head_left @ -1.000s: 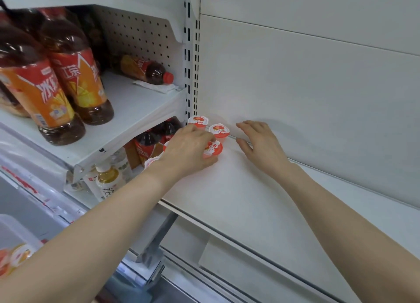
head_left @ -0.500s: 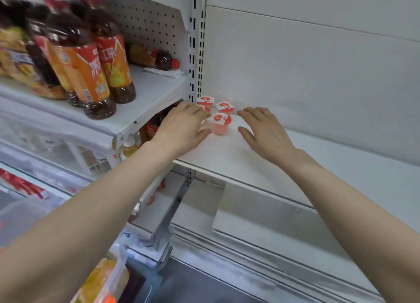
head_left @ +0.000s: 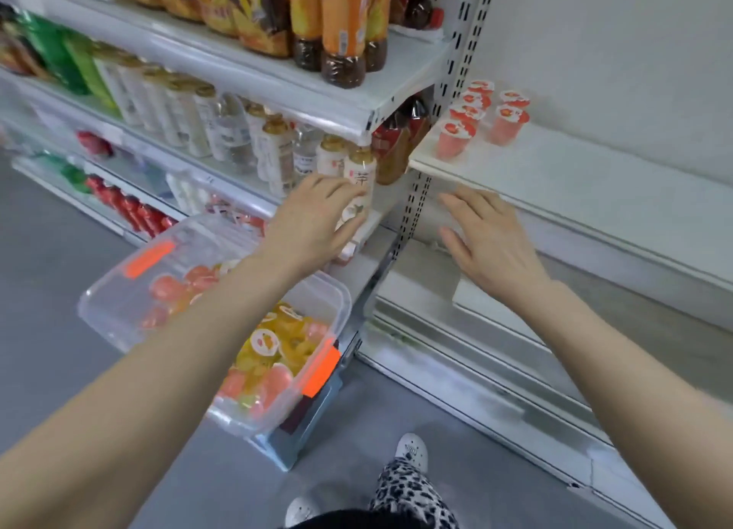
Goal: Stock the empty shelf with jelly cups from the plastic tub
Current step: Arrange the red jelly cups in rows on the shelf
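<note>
Left hand [head_left: 313,219] and right hand [head_left: 490,239] open, empty

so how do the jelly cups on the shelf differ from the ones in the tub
The shelf cups stand upright in tidy rows on the white shelf; the tub cups lie jumbled and tilted in the clear tub. The shelf cups are all pink-red; the tub cups mix yellow and pink. The shelf cups are few; the tub cups far more. Both are small clear cups with printed lids.

jelly cups [head_left: 482,117] on shelf [head_left: 575,171], tub [head_left: 119,290] on floor [head_left: 43,266] left
</note>
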